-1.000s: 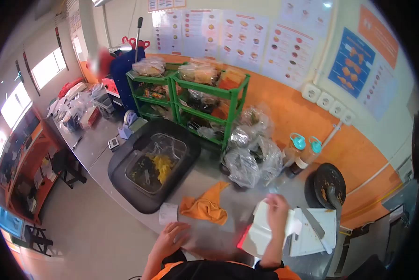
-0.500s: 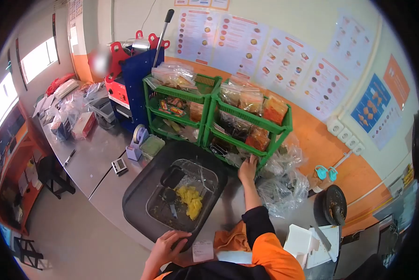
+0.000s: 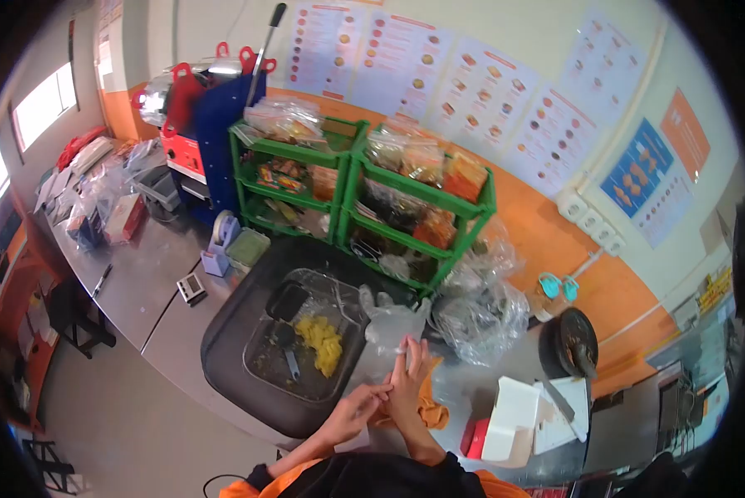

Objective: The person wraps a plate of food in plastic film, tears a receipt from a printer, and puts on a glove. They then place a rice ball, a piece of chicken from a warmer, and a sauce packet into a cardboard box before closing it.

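Observation:
A clear plastic glove (image 3: pixel 396 319) hangs from the fingertips of my right hand (image 3: pixel 407 383), beside the right edge of a black tray (image 3: pixel 223 340). My left hand (image 3: pixel 354 413) is against my right hand near the wrist and palm, its fingers drawn together; what they hold, if anything, is too small to make out. In the tray lies a clear container (image 3: pixel 260 378) with yellow food (image 3: pixel 320 342) and a dark-headed utensil (image 3: pixel 290 353). An orange cloth (image 3: pixel 431 407) lies behind my right hand.
Green tiered racks (image 3: pixel 464 207) with bagged goods stand against the wall. Crumpled plastic bags (image 3: pixel 482 324) lie to their right. Further right are a stone mortar (image 3: pixel 570 342), an open white box (image 3: pixel 512 419) and a knife (image 3: pixel 558 401) on a white board.
My right hand has come back from the rack's lower tier with a plastic glove. My left hand has left the tray's edge and met my right hand. The view has shifted.

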{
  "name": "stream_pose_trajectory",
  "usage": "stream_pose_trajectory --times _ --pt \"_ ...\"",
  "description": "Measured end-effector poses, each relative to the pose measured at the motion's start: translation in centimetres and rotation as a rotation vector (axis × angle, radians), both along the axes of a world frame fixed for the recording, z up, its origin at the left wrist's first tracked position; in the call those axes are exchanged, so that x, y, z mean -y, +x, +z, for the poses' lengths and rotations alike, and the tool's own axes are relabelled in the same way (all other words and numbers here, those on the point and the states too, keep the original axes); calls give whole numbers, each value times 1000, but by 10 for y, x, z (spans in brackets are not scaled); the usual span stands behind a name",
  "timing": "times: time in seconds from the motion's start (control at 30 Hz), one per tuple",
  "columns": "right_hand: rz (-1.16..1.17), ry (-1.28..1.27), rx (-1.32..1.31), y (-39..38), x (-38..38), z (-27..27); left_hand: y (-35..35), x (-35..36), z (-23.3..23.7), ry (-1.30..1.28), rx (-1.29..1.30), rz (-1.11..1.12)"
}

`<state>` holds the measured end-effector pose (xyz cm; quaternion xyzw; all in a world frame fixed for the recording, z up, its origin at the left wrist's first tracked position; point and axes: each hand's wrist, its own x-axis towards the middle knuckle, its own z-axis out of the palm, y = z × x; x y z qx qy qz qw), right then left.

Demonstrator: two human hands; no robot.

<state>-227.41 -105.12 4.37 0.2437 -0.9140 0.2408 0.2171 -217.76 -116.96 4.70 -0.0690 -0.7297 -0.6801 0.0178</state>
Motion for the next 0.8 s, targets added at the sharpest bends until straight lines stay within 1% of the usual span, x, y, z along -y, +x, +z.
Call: stream_pose_trajectory --times 0.03,0.07,0.1,0.17,0.2,0.23,0.27,0.3,0.33,0.37,0.43,0.47,0.6,0.63,0.67,0.73,0.8 --pt "27 -76 49 22 -9 14 -7 -14 -11 268 71 114" --pt "10 -80 54 31 -21 11 -8 -25 -12 531 144 232" --pt "11 -66 7 40 -33 8 -6 -34 -12 523 153 216" --pt "-13 -61 -38 59 -52 9 -7 -47 -1 905 364 89" --pt "24 -66 3 71 -59 16 -5 -52 0 989 343 -104" --pt "60 -70 42 81 -65 20 -3 -62 3 978 356 -124" --pt "32 -25 1 92 -70 16 0 -74 5 1037 356 -85" --pt "11 -33 3 104 -75 14 2 -83 7 1096 355 -42" --pt "7 4 37 113 -80 13 -1 -87 2 1057 260 -131" --pt "6 40 70 121 -83 11 -3 -92 3 1045 265 -142" --pt "-2 0 63 134 -87 9 -5 -101 5 1135 164 -108" --pt "31 -11 49 138 -89 9 -3 -101 8 1009 120 -151" --pt "116 -78 76 148 -101 10 4 -109 16 1025 89 -174" --pt "148 -115 83 150 -104 9 2 -111 12 1121 28 -242" --pt "143 -123 86 153 -107 12 2 -114 17 1217 -32 -311" --pt "205 -154 71 159 -113 19 9 -117 29 1210 -19 -317" --pt "213 -167 59 163 -122 20 11 -123 38 1208 -5 -323"
